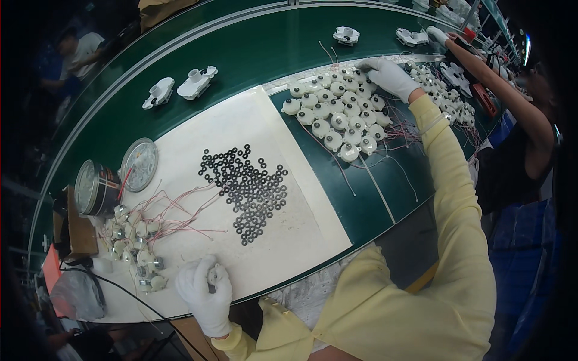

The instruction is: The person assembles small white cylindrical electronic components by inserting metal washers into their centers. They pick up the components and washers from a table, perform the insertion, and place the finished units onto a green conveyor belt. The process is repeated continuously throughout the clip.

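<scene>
My left hand, in a white glove, is closed around a small round white motor at the table's near edge. At the far side, my gloved right hand reaches over a cluster of round white motors with dark centre knobs. Its fingers bend together at the cluster's far right edge; what they hold, if anything, is hidden. Thin red and white wires trail from the motors. Many small black rings lie on the white sheet. More loose wired motors are heaped at the left.
An open tin and a round clear lid stand behind the left heap, near a cardboard box. White housings sit on the green belt. A co-worker's arm reaches in at right, beside more motors.
</scene>
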A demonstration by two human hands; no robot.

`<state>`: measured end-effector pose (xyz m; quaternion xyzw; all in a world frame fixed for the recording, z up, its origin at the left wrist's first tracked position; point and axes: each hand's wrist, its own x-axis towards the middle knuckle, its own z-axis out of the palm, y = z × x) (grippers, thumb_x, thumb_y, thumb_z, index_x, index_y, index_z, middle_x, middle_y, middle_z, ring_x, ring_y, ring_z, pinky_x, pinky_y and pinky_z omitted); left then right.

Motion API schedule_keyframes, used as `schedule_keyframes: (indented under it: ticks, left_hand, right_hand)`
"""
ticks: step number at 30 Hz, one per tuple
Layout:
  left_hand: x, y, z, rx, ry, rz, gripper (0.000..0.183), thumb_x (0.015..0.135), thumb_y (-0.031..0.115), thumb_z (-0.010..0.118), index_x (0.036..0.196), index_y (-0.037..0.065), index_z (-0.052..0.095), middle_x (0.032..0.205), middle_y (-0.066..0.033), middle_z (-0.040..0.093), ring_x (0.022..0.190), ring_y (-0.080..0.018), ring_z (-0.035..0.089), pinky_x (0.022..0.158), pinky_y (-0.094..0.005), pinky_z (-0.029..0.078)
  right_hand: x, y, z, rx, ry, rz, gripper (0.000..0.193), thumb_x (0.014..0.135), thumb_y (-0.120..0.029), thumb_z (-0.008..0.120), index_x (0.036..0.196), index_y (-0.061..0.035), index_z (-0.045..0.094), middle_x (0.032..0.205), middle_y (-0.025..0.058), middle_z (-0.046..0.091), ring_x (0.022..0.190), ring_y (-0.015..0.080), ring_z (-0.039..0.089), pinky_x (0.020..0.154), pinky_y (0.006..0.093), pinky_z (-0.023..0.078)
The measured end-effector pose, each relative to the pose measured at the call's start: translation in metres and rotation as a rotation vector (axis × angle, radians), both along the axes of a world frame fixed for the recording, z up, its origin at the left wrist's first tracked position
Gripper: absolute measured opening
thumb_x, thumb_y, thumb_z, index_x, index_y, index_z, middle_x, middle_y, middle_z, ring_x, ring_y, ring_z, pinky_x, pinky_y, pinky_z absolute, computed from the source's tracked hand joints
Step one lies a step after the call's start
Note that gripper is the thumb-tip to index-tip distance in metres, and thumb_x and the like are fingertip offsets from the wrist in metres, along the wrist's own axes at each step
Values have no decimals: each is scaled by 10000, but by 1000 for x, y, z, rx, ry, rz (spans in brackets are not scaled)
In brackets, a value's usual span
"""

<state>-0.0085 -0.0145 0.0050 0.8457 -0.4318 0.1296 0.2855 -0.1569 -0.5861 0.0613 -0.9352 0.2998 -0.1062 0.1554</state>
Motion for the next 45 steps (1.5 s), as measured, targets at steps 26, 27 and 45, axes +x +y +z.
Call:
schedule_keyframes:
  ticks: [26, 27, 45]
  left_hand:
    - [-48, -65, 53, -315, -62, -272, 518, 734, 332, 795, 1209, 152, 694, 1095, -29, 663, 1131, -336, 600, 918, -437, 473]
    - [-48, -65, 53, -311, -80, -290, 551, 720, 348, 802, 1219, 143, 688, 1102, -31, 662, 1129, -340, 600, 916, -439, 474]
    - [68, 68, -1, -126, 130, 440, 636, 1000, 299, 608, 1485, -59, 405, 1436, -317, 468, 1303, -447, 507, 1070, -473, 422]
  right_hand:
    - [7, 317, 26, 1965, 126, 222, 442, 1084, -458, 423, 1183, -55, 578, 977, 51, 614, 680, 151, 531, 644, 285, 432]
    - [4, 318, 25, 1971, 110, 205, 446, 1083, -456, 421, 1147, -50, 592, 941, 52, 610, 667, 151, 524, 641, 284, 428]
    - [-71, 258, -31, 1808, -384, 1468, 420, 971, -177, 627, 1214, 164, 591, 724, 98, 662, 494, 169, 591, 423, 308, 412]
